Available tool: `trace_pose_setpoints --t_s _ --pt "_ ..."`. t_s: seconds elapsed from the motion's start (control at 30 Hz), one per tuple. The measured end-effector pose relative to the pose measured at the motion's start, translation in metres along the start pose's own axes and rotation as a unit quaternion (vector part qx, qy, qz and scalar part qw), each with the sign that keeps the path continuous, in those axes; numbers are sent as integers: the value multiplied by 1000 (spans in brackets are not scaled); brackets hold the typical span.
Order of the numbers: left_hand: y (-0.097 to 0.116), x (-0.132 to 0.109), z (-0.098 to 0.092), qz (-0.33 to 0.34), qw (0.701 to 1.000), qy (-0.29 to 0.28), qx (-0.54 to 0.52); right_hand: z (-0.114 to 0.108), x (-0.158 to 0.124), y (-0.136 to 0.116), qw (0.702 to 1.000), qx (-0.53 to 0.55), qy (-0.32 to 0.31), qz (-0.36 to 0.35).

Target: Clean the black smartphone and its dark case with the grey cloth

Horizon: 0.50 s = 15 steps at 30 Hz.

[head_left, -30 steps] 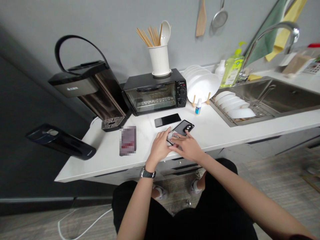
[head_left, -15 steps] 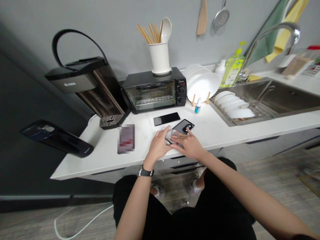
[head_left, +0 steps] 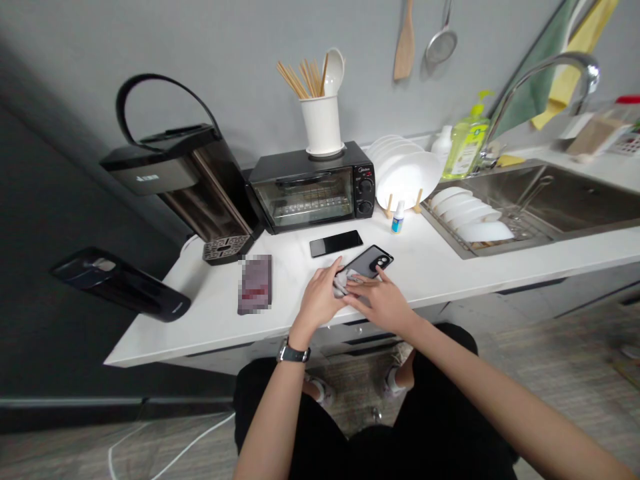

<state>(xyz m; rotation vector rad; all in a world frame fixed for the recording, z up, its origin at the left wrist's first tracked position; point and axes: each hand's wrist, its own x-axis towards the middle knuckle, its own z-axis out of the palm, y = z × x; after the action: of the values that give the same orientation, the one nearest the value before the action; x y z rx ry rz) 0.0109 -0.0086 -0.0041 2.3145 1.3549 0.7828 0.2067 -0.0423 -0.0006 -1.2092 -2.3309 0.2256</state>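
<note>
The person's left hand (head_left: 320, 301) and right hand (head_left: 381, 303) meet over a dark phone (head_left: 369, 262) that lies back-up on the white surface (head_left: 430, 267), its round camera ring at the end farthest from the fingers. The left hand's fingers (head_left: 334, 275) are curled round a small grey cloth (head_left: 345, 281), bunched and pressed against the near end of the phone. The right hand lies flat and mostly spread, its fingertips (head_left: 361, 283) resting on the phone and the cloth's edge; whether it grips anything cannot be told. A wristwatch (head_left: 293, 351) sits on the left wrist.

Just beyond the left fingers, a second phone (head_left: 335, 243) lies screen-up, apart from the one being handled. Well to the left of the fingers lies a blurred dark-red flat object (head_left: 255, 283). Farther back stand a black toaster oven (head_left: 311, 187) with a white utensil holder (head_left: 322, 125) on top, and a black water dispenser (head_left: 176, 179) to its left. Beyond and to the right of the right fingers, a small blue-capped bottle (head_left: 397, 218) stands before a rack of white plates (head_left: 406, 173); more white dishes (head_left: 471, 213) lie in the steel sink (head_left: 575, 193), with a green soap bottle (head_left: 465, 142) near the tap (head_left: 545, 70).
</note>
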Motion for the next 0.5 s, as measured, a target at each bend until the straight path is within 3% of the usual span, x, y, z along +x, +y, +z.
trace_pose_setpoints --t_s 0.17,0.23,0.3,0.4,0.5 --pt "4 2 0 -10 1000 9 1 -11 0 52 990 -91 64 86" --pt "3 4 2 -5 1000 11 2 -9 7 60 985 -115 71 103" --pt "1 5 2 -1 1000 12 5 -4 15 51 988 -113 59 91" --pt "-3 4 2 -3 1000 6 7 4 24 19 996 -75 23 28" --pt "-4 3 1 -10 1000 -8 3 5 18 -7 999 -35 -11 -31"
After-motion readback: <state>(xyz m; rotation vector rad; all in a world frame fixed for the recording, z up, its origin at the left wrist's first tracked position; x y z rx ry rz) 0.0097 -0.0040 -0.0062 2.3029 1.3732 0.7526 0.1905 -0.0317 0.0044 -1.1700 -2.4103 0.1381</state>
